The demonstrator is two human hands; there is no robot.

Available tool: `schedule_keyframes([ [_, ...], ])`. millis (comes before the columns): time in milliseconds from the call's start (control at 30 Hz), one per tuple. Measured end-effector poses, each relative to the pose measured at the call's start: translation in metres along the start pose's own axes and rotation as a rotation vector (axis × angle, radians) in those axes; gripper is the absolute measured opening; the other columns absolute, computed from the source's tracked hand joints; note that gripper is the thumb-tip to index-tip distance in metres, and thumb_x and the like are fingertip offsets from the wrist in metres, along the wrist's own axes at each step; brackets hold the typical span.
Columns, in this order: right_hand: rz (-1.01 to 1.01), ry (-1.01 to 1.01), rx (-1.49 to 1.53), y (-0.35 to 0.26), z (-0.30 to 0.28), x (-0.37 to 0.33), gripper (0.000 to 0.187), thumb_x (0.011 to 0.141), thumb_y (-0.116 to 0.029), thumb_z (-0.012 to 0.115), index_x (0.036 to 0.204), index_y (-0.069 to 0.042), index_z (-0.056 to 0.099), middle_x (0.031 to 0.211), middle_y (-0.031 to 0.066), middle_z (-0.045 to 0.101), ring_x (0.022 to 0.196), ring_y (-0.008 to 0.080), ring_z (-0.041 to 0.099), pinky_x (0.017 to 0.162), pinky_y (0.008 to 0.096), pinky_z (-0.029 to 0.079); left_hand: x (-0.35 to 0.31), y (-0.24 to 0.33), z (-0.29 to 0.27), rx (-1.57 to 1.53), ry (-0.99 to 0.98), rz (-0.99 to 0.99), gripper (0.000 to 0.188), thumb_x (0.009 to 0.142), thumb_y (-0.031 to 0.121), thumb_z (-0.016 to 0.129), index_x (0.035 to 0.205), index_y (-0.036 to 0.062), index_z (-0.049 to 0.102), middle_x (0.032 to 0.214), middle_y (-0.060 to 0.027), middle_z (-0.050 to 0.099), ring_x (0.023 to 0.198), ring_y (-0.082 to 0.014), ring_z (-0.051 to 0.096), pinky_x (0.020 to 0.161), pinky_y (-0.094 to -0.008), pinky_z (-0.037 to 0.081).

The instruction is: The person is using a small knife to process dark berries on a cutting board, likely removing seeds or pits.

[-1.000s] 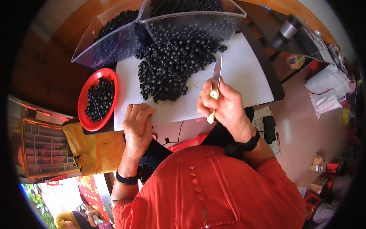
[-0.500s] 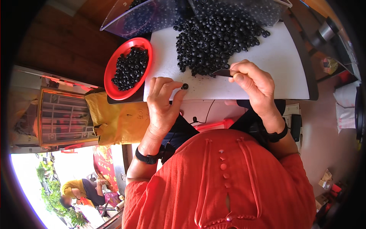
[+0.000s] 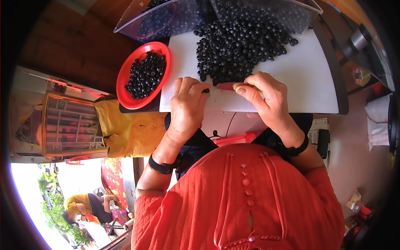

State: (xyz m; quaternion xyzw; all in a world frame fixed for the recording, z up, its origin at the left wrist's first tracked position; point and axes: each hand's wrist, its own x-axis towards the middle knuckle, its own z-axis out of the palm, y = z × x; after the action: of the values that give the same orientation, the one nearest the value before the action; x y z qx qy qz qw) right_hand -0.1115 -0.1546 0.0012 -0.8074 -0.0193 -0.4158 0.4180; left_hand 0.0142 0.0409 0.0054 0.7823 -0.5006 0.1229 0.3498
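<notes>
Between the thumb and fingertips of my left hand (image 3: 186,102) is pinched a small black round piece (image 3: 206,90). My right hand (image 3: 268,99) grips a small knife (image 3: 225,86), its thin blade pointing left toward that piece; the handle is mostly hidden by my fingers. Blade and piece look close but apart. Just beyond both hands, a heap of similar black pieces (image 3: 237,48), some with a round hole, spreads over a white board (image 3: 310,71). To the left, a red dish (image 3: 120,81) holds more black pieces.
A clear plastic bin (image 3: 175,23) with more black pieces stands at the board's far edge. Left of my arm hangs a yellow sheet or bag (image 3: 129,129). My knees are under the board's near edge. Another person (image 3: 89,206) sits outside at the lower left.
My hands have drawn closer together. The left hand turned inward with the black piece, and the right brought the knife leftward and slightly down. The view shifted a little.
</notes>
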Motion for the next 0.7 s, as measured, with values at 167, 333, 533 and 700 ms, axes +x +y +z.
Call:
schedule_keyframes([
  [167,0.234,-0.019,-0.052,0.002,-0.003,-0.01,0.021,0.095,-0.02,0.079,0.083,-0.005,0.069,0.067,0.0087,0.065,0.055,0.0233,0.061,0.052,0.0362,0.047,0.001,0.011,-0.004,-0.637,-0.086,-0.314,0.022,0.093,-0.002,0.071,0.114,-0.0002,0.075,0.104,-0.0052,0.064,0.084,-0.0154,0.061,0.075,-0.0289,0.051],
  [333,0.17,-0.051,-0.153,0.0,-0.004,-0.008,0.025,0.095,-0.024,0.078,0.08,-0.007,0.068,0.064,0.0081,0.063,0.054,0.0242,0.061,0.051,0.0372,0.046,0.0,0.011,0.005,-0.986,-0.116,-0.509,0.023,0.096,-0.004,0.068,0.118,-0.0014,0.075,0.105,-0.0028,0.063,0.081,-0.012,0.061,0.074,-0.0247,0.052],
  [533,0.185,-0.068,-0.2,-0.001,-0.003,-0.007,0.029,0.096,-0.028,0.076,0.078,-0.008,0.066,0.063,0.0081,0.063,0.055,0.0253,0.062,0.05,0.0389,0.046,-0.003,0.011,0.017,-1.208,-0.026,-0.533,0.023,0.101,0.0,0.063,0.121,-0.0054,0.071,0.109,-0.0099,0.068,0.086,-0.0172,0.065,0.072,-0.0305,0.056],
  [700,0.182,-0.074,-0.221,0.001,-0.003,-0.007,0.03,0.096,-0.028,0.076,0.077,-0.008,0.065,0.062,0.0084,0.062,0.054,0.026,0.061,0.05,0.0393,0.046,-0.002,0.009,0.021,-1.317,-0.044,-0.512,0.027,0.102,0.0,0.062,0.127,-0.0058,0.07,0.111,-0.0109,0.068,0.088,-0.0181,0.067,0.072,-0.0302,0.056],
])
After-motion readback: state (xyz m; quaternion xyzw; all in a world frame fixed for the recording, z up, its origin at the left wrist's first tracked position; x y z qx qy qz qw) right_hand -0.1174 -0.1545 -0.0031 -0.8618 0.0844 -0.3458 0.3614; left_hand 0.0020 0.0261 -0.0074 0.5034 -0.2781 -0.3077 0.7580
